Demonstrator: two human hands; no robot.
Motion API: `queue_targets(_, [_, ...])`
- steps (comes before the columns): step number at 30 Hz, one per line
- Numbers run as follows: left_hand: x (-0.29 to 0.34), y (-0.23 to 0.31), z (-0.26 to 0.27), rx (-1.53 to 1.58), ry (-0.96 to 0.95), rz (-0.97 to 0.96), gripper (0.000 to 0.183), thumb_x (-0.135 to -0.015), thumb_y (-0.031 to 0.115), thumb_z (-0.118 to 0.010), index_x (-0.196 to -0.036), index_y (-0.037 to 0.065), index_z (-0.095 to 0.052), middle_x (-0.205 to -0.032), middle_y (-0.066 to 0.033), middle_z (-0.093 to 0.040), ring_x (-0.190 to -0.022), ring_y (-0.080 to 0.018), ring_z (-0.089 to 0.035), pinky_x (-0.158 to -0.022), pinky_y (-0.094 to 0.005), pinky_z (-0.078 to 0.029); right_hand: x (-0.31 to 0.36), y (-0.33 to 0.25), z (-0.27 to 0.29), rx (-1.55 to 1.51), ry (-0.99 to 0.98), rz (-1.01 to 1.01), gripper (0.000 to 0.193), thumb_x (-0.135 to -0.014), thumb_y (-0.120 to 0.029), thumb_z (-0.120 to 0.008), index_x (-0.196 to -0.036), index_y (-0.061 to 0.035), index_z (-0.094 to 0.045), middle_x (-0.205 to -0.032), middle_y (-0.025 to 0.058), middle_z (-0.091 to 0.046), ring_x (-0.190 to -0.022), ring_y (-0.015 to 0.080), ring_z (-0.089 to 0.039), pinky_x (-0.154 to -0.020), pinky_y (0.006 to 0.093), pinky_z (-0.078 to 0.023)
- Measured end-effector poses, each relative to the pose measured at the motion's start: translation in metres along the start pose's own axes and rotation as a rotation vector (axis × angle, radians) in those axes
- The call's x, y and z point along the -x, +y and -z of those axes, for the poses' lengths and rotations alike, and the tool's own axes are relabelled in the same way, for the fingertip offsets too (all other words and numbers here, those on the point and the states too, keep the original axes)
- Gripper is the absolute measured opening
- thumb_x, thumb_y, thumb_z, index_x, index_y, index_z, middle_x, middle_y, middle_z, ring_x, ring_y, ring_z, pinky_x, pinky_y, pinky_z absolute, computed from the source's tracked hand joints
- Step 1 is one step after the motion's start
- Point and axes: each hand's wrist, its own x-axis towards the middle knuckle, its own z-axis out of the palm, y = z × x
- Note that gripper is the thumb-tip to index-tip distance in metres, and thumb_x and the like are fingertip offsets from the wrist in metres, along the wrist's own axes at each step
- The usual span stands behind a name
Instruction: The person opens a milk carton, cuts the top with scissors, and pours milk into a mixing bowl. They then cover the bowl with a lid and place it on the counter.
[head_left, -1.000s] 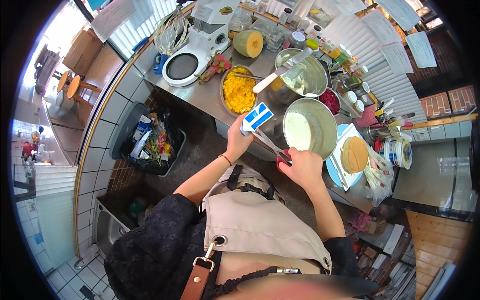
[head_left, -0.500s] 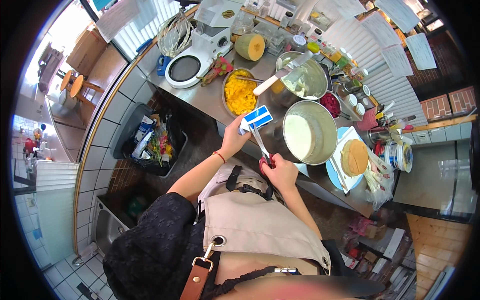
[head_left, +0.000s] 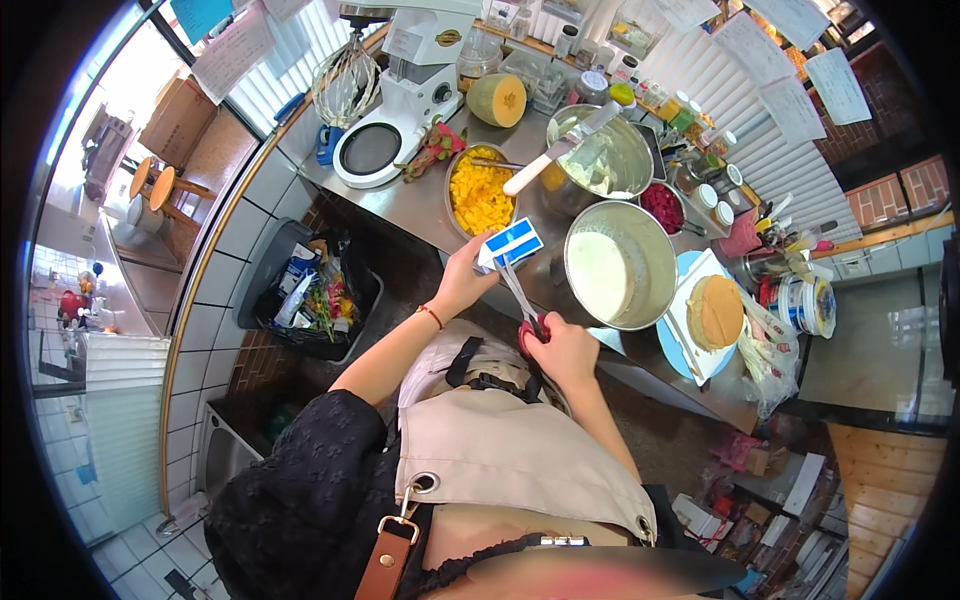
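Holds a blue-and-white carton in the left hand, fingers curled closely around the eight o'clock side, a little toward one o'clock from the middle of the view. Grips red-handled scissors in the right hand, folded around the handles at five o'clock from the carton, with blades aimed toward eleven and reaching the carton's near edge. Cannot tell whether the blades bite into the carton or only lie against it. Wears a red band on the left wrist.

Faces a metal surface set with containers and food. Has a deep steel pot holding white cream at three o'clock from the carton, near but apart. Has yellow fruit cubes close by at eleven, and a cream-smeared mixing bowl between one and two, with a white-handled spatula laid across. Has deep-red fruit pieces between two and three, and a round sponge cake between three and four, set above a blue disc. Has a cut melon at twelve, farther off, and a dragon fruit and white stand mixer toward eleven.
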Motion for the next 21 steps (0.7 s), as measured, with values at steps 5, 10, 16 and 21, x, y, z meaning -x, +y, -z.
queue_targets(5, [0.000,-0.015,-0.009,0.219,0.030,0.015,0.064,-0.074,0.001,-0.076,-0.134,-0.001,-0.052,-0.128,-0.0159,-0.062,-0.121,-0.0205,-0.059,-0.103,-0.0313,-0.044,-0.025,-0.014,0.042,0.048,-0.076,0.068,0.035,-0.074,-0.042,-0.070,-0.073,-0.0079,-0.067,-0.059,0.0141,-0.064,-0.056,0.0334,-0.065,-0.054,0.0442,-0.051])
queue_targets(10, [-0.004,-0.007,-0.005,0.139,0.033,-0.001,0.057,-0.078,0.004,-0.075,-0.131,-0.002,-0.055,-0.119,-0.0140,-0.067,-0.114,-0.0180,-0.061,-0.099,-0.0309,-0.046,-0.016,0.004,0.004,-0.061,-0.012,0.047,0.034,-0.074,-0.042,-0.071,-0.076,-0.0087,-0.065,-0.060,0.0125,-0.064,-0.056,0.0324,-0.065,-0.053,0.0425,-0.051])
queue_targets(16, [-0.005,0.000,0.000,0.024,0.022,-0.055,0.052,-0.078,0.008,-0.075,-0.126,-0.002,-0.058,-0.116,-0.0189,-0.067,-0.111,-0.0290,-0.065,-0.096,-0.0332,-0.048,-0.005,0.007,-0.042,-0.168,0.216,0.087,0.029,-0.073,-0.036,-0.076,-0.074,-0.0096,-0.063,-0.056,0.0098,-0.061,-0.052,0.0293,-0.062,-0.048,0.0396,-0.046])
queue_targets(21, [-0.003,-0.010,0.001,0.046,0.067,-0.079,0.050,-0.077,0.006,-0.072,-0.124,-0.002,-0.059,-0.116,-0.0213,-0.066,-0.111,-0.0334,-0.064,-0.095,-0.0356,-0.048,-0.004,-0.013,-0.005,-0.073,0.192,0.023,0.027,-0.071,-0.036,-0.076,-0.074,-0.0108,-0.066,-0.058,0.0084,-0.063,-0.054,0.0280,-0.064,-0.049,0.0389,-0.047])
